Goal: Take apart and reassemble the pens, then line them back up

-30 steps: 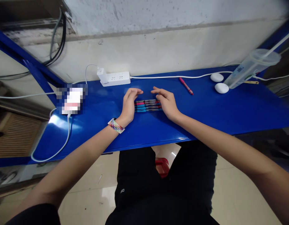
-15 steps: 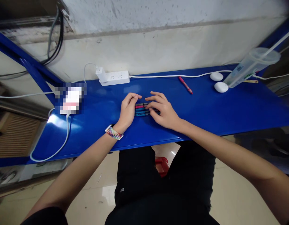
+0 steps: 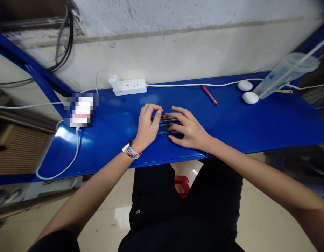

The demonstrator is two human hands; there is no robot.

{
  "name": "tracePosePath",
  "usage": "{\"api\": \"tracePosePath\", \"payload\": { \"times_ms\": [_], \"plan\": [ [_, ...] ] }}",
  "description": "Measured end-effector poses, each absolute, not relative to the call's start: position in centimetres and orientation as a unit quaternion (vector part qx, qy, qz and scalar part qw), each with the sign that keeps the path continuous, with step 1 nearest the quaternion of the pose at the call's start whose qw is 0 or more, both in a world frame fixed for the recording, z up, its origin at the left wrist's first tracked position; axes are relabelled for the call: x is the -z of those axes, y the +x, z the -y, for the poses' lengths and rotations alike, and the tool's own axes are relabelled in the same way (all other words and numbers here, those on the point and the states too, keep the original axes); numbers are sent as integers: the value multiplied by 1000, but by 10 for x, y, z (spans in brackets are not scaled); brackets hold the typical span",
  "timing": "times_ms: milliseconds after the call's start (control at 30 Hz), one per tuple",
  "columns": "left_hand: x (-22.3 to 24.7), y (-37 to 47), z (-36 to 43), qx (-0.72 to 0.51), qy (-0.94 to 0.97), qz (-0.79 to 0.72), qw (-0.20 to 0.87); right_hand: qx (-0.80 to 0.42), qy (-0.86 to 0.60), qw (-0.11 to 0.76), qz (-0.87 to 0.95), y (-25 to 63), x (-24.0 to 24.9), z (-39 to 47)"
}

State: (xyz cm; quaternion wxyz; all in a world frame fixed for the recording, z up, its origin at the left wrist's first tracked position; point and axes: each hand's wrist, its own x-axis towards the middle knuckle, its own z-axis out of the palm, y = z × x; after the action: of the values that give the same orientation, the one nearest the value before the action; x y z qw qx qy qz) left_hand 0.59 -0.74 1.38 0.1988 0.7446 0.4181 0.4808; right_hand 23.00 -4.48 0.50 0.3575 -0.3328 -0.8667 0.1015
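Observation:
Several pens with dark barrels and blue or red parts lie side by side on the blue tabletop, pointing left to right. Around their left ends my left hand is curled, its thumb close to the bent index finger and partly covering them. My right hand rests over their right ends with its fingers spread and bent, fingertips touching or just above the barrels. Gaps show between some of the pens. Their right ends are hidden under my right fingers.
On the blue table, a red pen lies apart. A white power strip with its cable is along the wall. At right stand two white rounded objects and a clear plastic container. A blurred-out device with cables is left.
My left thumb has come further over the pens, and both hands have shifted slightly right. The pens are less evenly lined up, with a wider gap above the nearest one.

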Motion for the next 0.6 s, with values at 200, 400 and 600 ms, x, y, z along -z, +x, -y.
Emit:
{"api": "tracePosePath", "payload": {
  "times_ms": [200,400,600],
  "plan": [
    [-28,-5,18,-427,816,-357,157,-145,-309,397,852,235,-19,35],
    [-38,-6,1,-419,816,-367,154,-208,-421,453,758,246,-40,-5],
    [-43,-7,-52,-451,796,-364,175,-408,-422,491,644,246,-48,-48]
  ]
}}
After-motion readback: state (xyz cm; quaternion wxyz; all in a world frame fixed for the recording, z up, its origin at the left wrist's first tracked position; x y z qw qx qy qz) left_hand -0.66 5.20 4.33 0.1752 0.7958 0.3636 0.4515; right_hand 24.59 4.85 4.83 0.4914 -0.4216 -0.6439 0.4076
